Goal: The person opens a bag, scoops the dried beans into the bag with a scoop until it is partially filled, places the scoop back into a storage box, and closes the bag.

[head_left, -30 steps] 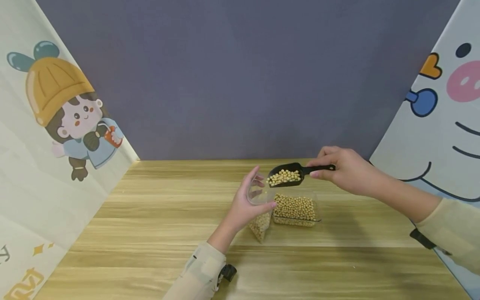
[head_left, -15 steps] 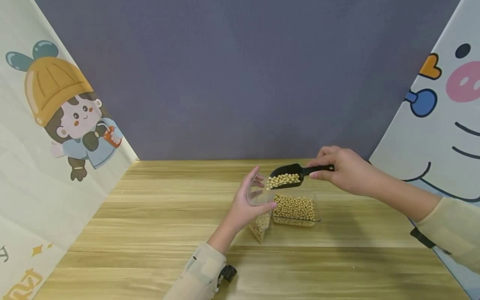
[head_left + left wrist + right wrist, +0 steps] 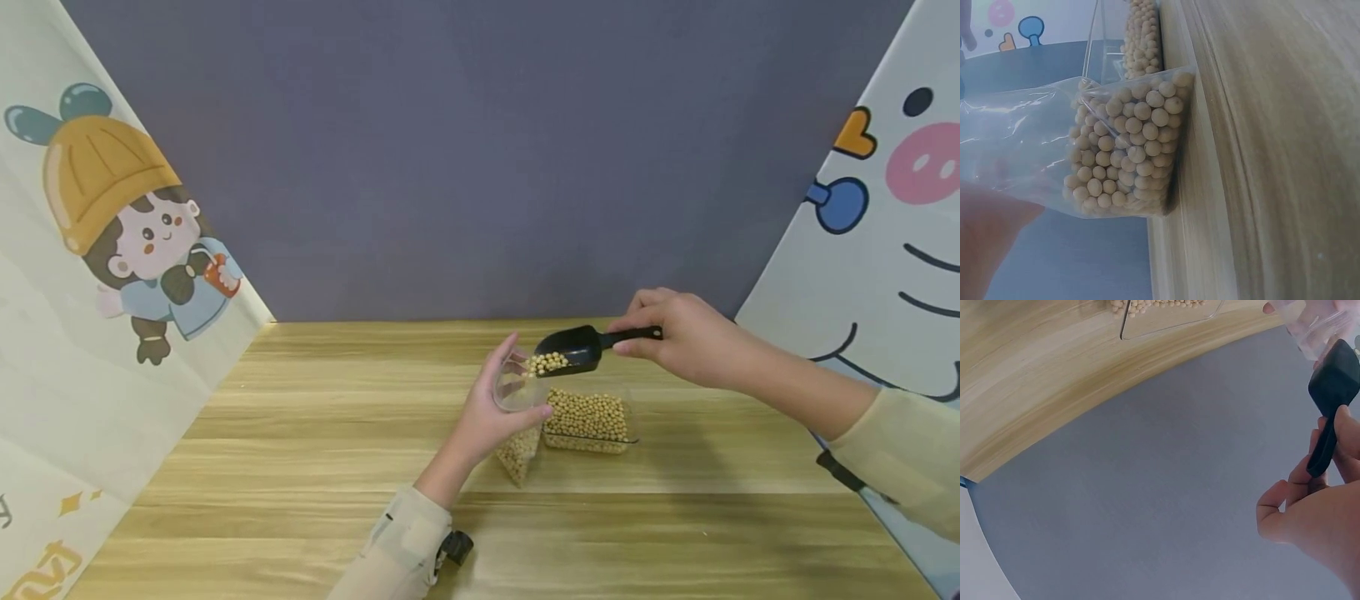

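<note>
In the head view my right hand (image 3: pixel 686 337) pinches the handle of a black scoop (image 3: pixel 581 342). The scoop tilts to the left, and a small heap of soybeans (image 3: pixel 547 363) lies at its lip, over the mouth of a clear plastic bag (image 3: pixel 517 396). My left hand (image 3: pixel 487 417) holds that bag by its upper part, thumb and fingers curled round the opening. The left wrist view shows soybeans (image 3: pixel 1125 144) filling the bag's bottom, which stands on the table. From the right wrist view, the back of the scoop (image 3: pixel 1335 378) hides its load.
Right beside the bag stands a clear plastic box (image 3: pixel 636 440) of soybeans on the wooden table (image 3: pixel 337 467). A grey panel (image 3: pixel 480 167) rises behind the table's far edge. Printed panels flank it on the left (image 3: pixel 45 333) and right (image 3: pixel 817 292).
The scoop has tipped further left and moved slightly left. Its heap of soybeans has shrunk and slid to the lip, baring the black inside. The left hand has stayed in place on the bag.
</note>
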Available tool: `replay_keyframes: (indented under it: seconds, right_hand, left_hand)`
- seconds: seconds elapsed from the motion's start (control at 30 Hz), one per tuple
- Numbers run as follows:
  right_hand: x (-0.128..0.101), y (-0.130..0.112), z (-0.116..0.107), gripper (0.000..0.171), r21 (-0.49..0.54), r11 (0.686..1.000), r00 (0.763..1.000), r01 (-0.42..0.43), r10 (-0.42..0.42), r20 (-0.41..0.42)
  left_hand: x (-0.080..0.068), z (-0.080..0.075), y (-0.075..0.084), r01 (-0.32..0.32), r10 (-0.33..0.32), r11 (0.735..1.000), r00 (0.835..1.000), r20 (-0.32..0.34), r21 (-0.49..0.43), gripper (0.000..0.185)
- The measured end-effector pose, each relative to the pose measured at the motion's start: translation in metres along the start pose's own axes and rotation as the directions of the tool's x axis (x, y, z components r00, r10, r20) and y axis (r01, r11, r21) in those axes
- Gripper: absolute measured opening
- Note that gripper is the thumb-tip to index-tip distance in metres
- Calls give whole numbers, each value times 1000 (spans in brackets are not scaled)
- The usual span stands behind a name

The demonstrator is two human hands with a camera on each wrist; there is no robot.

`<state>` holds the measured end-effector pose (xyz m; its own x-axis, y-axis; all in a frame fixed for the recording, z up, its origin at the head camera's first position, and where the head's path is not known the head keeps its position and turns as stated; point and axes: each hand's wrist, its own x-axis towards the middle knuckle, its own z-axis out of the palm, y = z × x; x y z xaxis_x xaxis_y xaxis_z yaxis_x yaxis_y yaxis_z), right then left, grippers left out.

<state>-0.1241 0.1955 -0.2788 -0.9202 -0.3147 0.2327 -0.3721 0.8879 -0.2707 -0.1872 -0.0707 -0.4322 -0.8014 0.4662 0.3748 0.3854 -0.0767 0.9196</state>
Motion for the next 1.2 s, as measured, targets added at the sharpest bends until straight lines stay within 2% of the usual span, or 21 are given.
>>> replay_keyframes:
  seconds: [0.33,0.63,0.83,0.97,1.1,1.2]
  right_hand:
    - [3,-9,-8,26,-66,996,998,55,-55,-5]
    - [3,-13,-11,25,-105,989,993,105,-110,-43]
    - [1,-13,-9,26,-109,991,996,82,-86,-35]
    - [0,-8,-10,26,-105,993,996,55,-61,-61]
    - [-3,4,-11,27,-89,996,995,-7,-2,-100]
    - [-6,14,-10,29,-79,995,994,-58,51,-93]
  left_hand:
    - [1,-1,3,-10,9,1000,1000,-27,-14,105]
    - [0,1,6,-75,74,997,997,-17,-35,105]
    - [0,2,7,-50,46,997,997,-60,-63,107]
    - [1,0,10,-39,32,997,995,-98,-68,108]
    - [2,-1,13,-19,12,998,993,-116,-62,108]
    - [2,-2,16,-37,29,997,992,-120,-63,107]
